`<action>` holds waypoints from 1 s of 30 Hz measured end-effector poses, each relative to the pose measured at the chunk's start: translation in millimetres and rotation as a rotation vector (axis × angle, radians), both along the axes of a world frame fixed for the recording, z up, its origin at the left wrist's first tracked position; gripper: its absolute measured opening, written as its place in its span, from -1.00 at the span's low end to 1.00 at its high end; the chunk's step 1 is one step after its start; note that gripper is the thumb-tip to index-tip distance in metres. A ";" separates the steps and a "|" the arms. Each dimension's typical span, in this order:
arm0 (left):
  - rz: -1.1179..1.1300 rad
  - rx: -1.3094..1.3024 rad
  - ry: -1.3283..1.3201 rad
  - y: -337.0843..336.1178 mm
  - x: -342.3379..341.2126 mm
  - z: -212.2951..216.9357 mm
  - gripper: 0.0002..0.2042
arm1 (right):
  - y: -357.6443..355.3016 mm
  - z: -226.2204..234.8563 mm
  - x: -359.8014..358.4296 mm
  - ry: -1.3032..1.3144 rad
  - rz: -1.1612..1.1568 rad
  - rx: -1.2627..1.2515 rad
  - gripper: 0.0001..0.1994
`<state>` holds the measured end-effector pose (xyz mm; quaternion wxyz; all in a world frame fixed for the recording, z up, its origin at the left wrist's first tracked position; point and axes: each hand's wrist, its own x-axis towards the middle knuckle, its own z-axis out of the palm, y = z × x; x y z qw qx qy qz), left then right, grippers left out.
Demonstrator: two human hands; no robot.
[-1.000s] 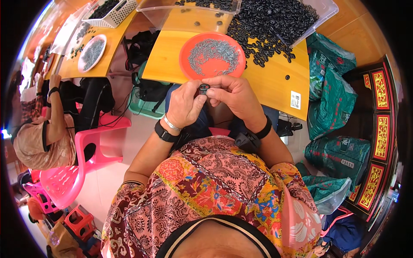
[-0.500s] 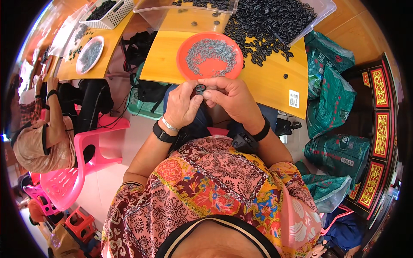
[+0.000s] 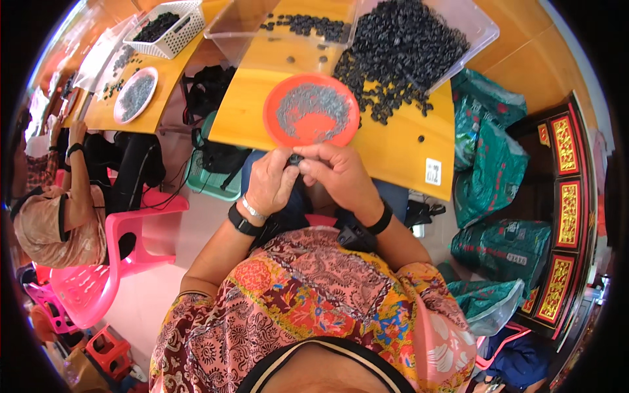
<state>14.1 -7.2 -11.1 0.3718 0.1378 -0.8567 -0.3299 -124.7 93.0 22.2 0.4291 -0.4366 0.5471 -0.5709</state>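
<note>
My left hand [image 3: 272, 178] pinches a small black oval piece [image 3: 295, 159] between thumb and fingertips, just in front of the table's near edge. My right hand [image 3: 338, 173] is closed at the same piece, its thumb and forefinger meeting the left fingertips there. Whether a pin sits in the right fingers is hidden. Right beyond both hands stands a round red plate [image 3: 310, 126] with many thin grey metal pins [image 3: 327, 101] spread over it. Past the plate, a heap of black oval pieces [image 3: 406, 42] spills from a clear plastic bin [image 3: 481, 33] onto the tabletop.
The yellow table [image 3: 242, 111] carries a white label [image 3: 433, 172] at its right. Green bags [image 3: 491, 170] stand right of it. At left, another person [image 3: 62, 226] sits on a pink chair [image 3: 118, 262] by a second table with a pin plate [image 3: 136, 95] and white basket [image 3: 170, 33].
The view has tilted, so table and plate sit lower in the picture. The black piece, earlier showing its two openings, is now turned and more covered by my fingers. Both hands keep their grip.
</note>
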 end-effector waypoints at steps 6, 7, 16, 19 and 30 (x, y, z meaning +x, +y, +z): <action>0.023 0.008 0.058 1.1 1.8 -3.3 -0.84 | -2.3 1.3 9.0 0.002 -0.051 0.005 -0.79; 0.035 0.016 0.063 2.1 2.6 -2.3 -0.85 | -3.9 1.8 10.3 0.016 -0.052 -0.023 -0.81; 0.068 0.163 0.117 3.3 -1.8 -6.6 -0.84 | -18.5 6.5 4.1 -0.021 -0.002 0.064 -0.84; 0.053 0.217 0.168 1.3 -4.3 -6.6 -0.76 | -42.4 21.6 -27.4 0.215 0.031 -0.058 -0.79; 0.126 0.168 0.035 -3.0 -4.3 0.4 -0.81 | -83.0 74.5 -140.1 0.574 -0.459 -0.199 -0.78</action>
